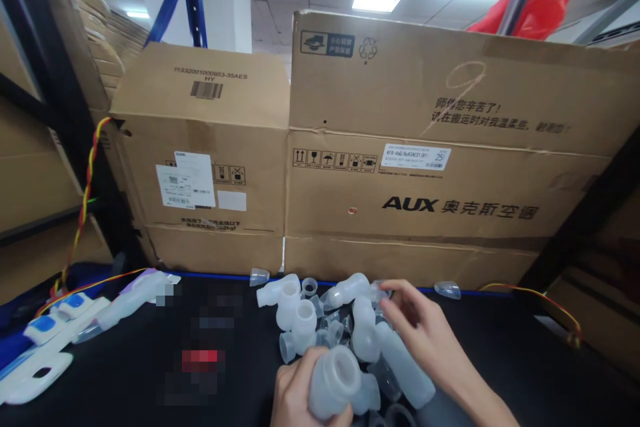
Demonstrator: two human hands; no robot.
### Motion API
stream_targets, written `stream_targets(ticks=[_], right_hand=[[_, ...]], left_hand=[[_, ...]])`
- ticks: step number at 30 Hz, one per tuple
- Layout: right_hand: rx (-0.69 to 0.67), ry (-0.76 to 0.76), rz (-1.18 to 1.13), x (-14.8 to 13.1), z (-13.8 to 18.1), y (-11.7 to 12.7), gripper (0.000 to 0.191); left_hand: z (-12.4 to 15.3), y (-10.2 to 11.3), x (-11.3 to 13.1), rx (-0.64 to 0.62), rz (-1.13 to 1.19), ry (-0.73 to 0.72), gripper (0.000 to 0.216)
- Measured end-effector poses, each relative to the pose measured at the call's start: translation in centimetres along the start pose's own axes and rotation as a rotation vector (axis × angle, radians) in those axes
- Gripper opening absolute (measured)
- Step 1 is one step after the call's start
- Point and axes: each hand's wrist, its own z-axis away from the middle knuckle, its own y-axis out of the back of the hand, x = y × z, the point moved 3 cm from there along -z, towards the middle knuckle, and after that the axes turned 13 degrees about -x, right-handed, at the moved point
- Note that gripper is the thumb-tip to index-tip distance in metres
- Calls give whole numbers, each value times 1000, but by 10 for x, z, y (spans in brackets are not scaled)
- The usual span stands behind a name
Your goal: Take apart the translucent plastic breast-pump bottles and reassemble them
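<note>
The person's left hand point(293, 397) sits low at the near edge of the black table point(125, 373), its fingers wrapped around a translucent plastic bottle point(334, 383) whose open round mouth tilts up toward the camera. The right hand point(420, 330) reaches in from the right over a pile of similar translucent plastic parts point(310, 317), bottles, small cups and funnel-like pieces heaped together near the middle of the table; its fingers are bent and the fingertips point(387, 293) pinch at a small clear piece at the far top of the pile, though I cannot tell whether it is actually gripped or only touched. A longer frosted bottle point(405, 367) lies on its side just under that wrist, touching the heap. Two loose clear cups stand apart from the pile: one point(259, 276) at the far edge to the left, another point(447, 289) at the far edge to the right. Off on the left side of the table lie white devices with blue patches point(50, 327) and a packaged item in clear wrap point(130, 297). Behind the table stand two large cardboard boxes, a smaller one point(200, 153) on the left and a wider one printed AUX point(450, 147) beside it, touching. A twisted red and yellow wire point(85, 200) hangs down the dark shelf post at left.
</note>
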Motion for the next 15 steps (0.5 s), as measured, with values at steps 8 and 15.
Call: stream_targets(ticks=[8, 15], right_hand=[[-212, 446, 520, -6, 53, -39, 67], [-103, 293, 605, 15, 35, -31, 60]], left_hand=[[4, -22, -17, -54, 15, -168, 24], [7, -23, -14, 50, 3, 22, 36]])
